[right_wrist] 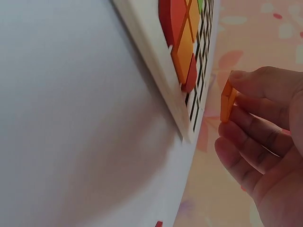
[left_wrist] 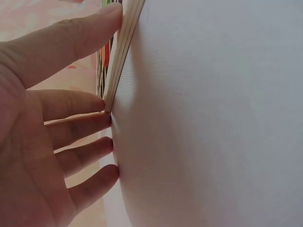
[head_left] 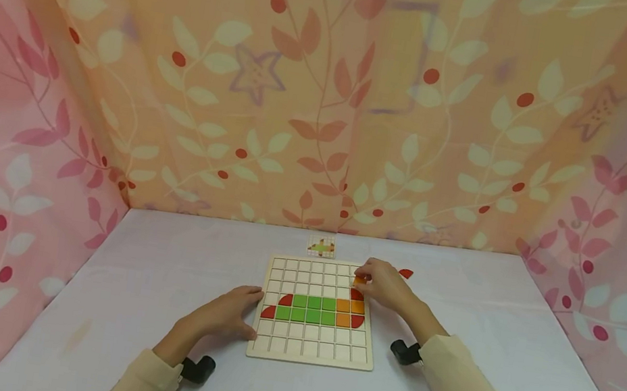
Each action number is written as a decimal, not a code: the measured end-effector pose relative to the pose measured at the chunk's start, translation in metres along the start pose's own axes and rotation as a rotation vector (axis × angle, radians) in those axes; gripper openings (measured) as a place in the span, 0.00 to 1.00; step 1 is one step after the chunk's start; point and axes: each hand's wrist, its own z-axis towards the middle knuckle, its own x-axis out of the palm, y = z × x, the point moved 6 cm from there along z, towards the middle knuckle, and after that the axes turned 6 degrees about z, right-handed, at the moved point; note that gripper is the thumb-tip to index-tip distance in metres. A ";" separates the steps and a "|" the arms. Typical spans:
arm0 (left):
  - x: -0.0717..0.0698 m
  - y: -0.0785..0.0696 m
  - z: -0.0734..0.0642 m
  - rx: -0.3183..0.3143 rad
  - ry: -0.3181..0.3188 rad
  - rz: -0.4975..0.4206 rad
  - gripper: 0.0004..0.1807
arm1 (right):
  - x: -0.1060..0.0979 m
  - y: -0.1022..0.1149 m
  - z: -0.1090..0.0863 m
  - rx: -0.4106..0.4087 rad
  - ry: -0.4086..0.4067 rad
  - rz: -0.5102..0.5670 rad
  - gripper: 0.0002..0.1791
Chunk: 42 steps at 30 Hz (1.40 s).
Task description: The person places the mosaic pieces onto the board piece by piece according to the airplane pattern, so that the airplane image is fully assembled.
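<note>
A square wooden grid board [head_left: 312,361] lies on the white table. My left hand [head_left: 230,312] rests against its left edge, the fingers fairly straight and the thumb at the near end of that side. With thumb and fingertips, my right hand [head_left: 388,286] pinches an orange tile [right_wrist: 227,101] above the board's far right corner. Two rows of green tiles [head_left: 315,303] run across the middle cells. Orange tiles [head_left: 342,319] adjoin them on the right. Rounded red pieces [head_left: 268,312] sit at both ends, and another red piece [head_left: 356,294] lies just below the pinched tile.
Behind the board lies a small pattern card [head_left: 321,246] with a coloured figure on a grid. A loose red piece [head_left: 406,274] is on the table beyond my right hand. Patterned curtains [head_left: 325,122] enclose the table at the back and both sides.
</note>
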 end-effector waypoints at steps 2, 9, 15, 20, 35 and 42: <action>0.000 0.000 0.000 -0.001 0.001 0.004 0.47 | 0.004 0.003 0.003 -0.004 0.014 -0.021 0.13; -0.003 0.000 0.001 -0.008 -0.003 0.013 0.48 | 0.016 0.018 0.013 -0.027 0.059 -0.012 0.13; -0.002 0.002 0.002 0.000 -0.004 0.024 0.49 | 0.030 0.031 0.022 -0.040 0.095 -0.031 0.13; -0.002 0.002 0.002 0.005 -0.003 0.008 0.49 | 0.040 0.043 0.027 -0.065 0.130 -0.048 0.12; -0.002 0.007 0.002 -0.022 -0.004 -0.058 0.49 | 0.058 0.058 0.037 -0.165 0.181 -0.130 0.10; -0.001 0.006 0.002 -0.009 0.004 -0.067 0.49 | 0.063 0.060 0.039 -0.168 0.195 -0.149 0.09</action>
